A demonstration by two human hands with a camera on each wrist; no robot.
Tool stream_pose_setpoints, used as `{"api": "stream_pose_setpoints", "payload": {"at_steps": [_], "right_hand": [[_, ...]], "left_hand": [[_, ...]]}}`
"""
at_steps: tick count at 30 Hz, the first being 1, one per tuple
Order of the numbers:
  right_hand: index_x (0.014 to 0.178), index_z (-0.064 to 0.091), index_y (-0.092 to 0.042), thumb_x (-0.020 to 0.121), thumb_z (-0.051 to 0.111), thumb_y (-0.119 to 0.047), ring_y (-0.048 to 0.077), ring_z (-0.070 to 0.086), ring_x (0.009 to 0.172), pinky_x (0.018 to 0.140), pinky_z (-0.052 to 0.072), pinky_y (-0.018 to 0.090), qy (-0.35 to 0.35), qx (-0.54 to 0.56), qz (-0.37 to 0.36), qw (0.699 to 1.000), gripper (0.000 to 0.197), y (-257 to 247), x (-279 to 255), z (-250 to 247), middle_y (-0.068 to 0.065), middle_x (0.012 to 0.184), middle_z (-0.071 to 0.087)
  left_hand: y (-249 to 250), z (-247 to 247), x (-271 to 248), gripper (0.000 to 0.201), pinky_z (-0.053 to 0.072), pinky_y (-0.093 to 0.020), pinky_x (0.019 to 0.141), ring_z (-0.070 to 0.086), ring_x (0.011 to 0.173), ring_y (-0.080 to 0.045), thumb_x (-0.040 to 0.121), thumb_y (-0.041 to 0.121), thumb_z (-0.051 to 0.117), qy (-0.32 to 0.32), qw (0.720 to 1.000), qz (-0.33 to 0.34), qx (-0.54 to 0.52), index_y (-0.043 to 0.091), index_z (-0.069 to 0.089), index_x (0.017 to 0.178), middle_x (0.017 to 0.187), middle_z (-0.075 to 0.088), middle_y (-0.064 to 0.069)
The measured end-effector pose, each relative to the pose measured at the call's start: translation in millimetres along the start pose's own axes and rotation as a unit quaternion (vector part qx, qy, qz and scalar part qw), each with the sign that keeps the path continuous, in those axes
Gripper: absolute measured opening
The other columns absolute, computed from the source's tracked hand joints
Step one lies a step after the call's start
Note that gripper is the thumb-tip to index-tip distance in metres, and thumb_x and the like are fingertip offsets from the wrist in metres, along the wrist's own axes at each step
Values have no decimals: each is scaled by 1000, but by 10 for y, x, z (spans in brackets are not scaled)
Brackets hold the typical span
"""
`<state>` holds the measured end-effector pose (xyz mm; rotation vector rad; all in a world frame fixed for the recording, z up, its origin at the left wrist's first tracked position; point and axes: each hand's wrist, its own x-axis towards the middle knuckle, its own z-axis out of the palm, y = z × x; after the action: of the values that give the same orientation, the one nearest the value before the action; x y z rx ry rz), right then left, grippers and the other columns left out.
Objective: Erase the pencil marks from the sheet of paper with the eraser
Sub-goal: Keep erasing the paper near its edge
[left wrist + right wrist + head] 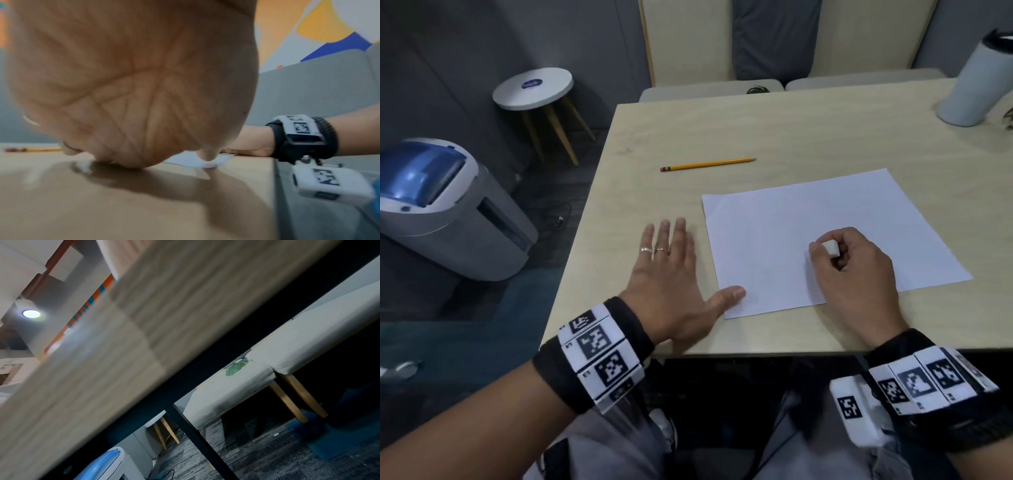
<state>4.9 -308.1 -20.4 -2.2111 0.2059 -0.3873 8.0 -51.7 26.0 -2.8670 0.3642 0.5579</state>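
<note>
On the table [808,137] we see the paper [825,219] lying flat near the front edge. Our left hand [671,277] rests flat beside it, fingers spread, thumb tip on the paper's near corner. Our right hand [856,270] sits on the sheet, fingers curled around the eraser [830,247]. 1 pencil [707,165] lies apart, farther back. Any marks are too faint to tell.
</note>
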Motion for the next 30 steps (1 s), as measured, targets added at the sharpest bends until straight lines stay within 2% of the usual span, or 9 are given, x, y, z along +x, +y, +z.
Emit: {"api": "stream_pose_setpoints", "payload": {"at_steps": [4, 9, 13, 16, 19, 22, 24, 27, 30], "right_hand": [[95, 67, -17, 102, 68, -24, 19, 63, 75, 71, 43, 34, -1, 9, 0, 1000, 10, 6, 4, 4, -9, 79, 68], [102, 67, -18, 102, 69, -25, 14, 60, 73, 72, 44, 33, 7, 24, 13, 1000, 8, 16, 3, -1, -12, 80, 62], [109, 70, -20, 96, 80, -29, 6, 55, 67, 75, 51, 26, 39, 92, 36, 994, 19, -3, -13, -19, -5, 88, 66], [101, 77, -20, 94, 84, -29, 13, 58, 70, 73, 54, 27, 39, 133, 43, 989, 14, -68, -57, -115, 11, 87, 73], [96, 78, -23, 96, 82, -27, 17, 61, 73, 73, 54, 27, 13, 115, 11, 993, 5, -177, -138, -279, -4, 86, 76], [92, 78, -25, 95, 81, -28, 11, 59, 67, 68, 49, 22, -106, 44, -5, 993, 5, -231, -255, -396, -12, 80, 72], [92, 77, -29, 96, 79, -30, 9, 57, 63, 65, 49, 24, -158, 18, -12, 987, 5, -232, -369, -386, -13, 75, 68], [91, 76, -28, 98, 77, -29, 8, 55, 64, 64, 45, 18, -135, 20, -22, 990, 7, -200, -463, -317, -15, 72, 64], [89, 76, -25, 97, 78, -25, 8, 48, 60, 61, 40, 14, -119, 19, -13, 993, 8, -208, -441, -265, -17, 65, 55]], "left_hand": [[37, 2, -86, 107, -15, -53, 127, -33, 155, -24, 88, 91, 1, 7, 995, 94, -35, 19, -24, 163, 169, -34, -2], [62, 78, -167, 114, -14, -56, 127, -33, 156, -33, 86, 90, -6, 36, 998, 29, -43, 7, -22, 162, 168, -35, -14], [291, 206, -373, 91, -13, -49, 129, -39, 153, -17, 100, 80, 5, 65, 973, 190, -111, 23, -23, 164, 167, -39, 6], [340, 406, -393, 75, -6, -46, 130, -28, 158, -15, 106, 71, 8, 113, 956, 231, -140, 32, -6, 168, 173, -22, 12], [292, 503, -330, 62, 9, -44, 130, 1, 163, -18, 111, 59, 13, 178, 935, 226, -206, 34, 27, 166, 176, 12, 10], [281, 516, -302, 49, 22, -43, 125, 29, 155, -21, 113, 49, 25, 216, 922, 214, -241, 35, 50, 152, 165, 40, 11], [274, 507, -277, 39, 25, -43, 120, 37, 146, -20, 112, 46, 31, 232, 920, 200, -243, 40, 56, 142, 157, 46, 16], [279, 473, -205, 31, 26, -44, 114, 41, 135, -19, 112, 44, 35, 245, 908, 193, -279, 39, 62, 126, 144, 50, 18], [267, 436, -127, 29, 27, -39, 119, 33, 148, -17, 113, 42, 43, 263, 878, 211, -341, 28, 67, 119, 151, 47, 8]]}}
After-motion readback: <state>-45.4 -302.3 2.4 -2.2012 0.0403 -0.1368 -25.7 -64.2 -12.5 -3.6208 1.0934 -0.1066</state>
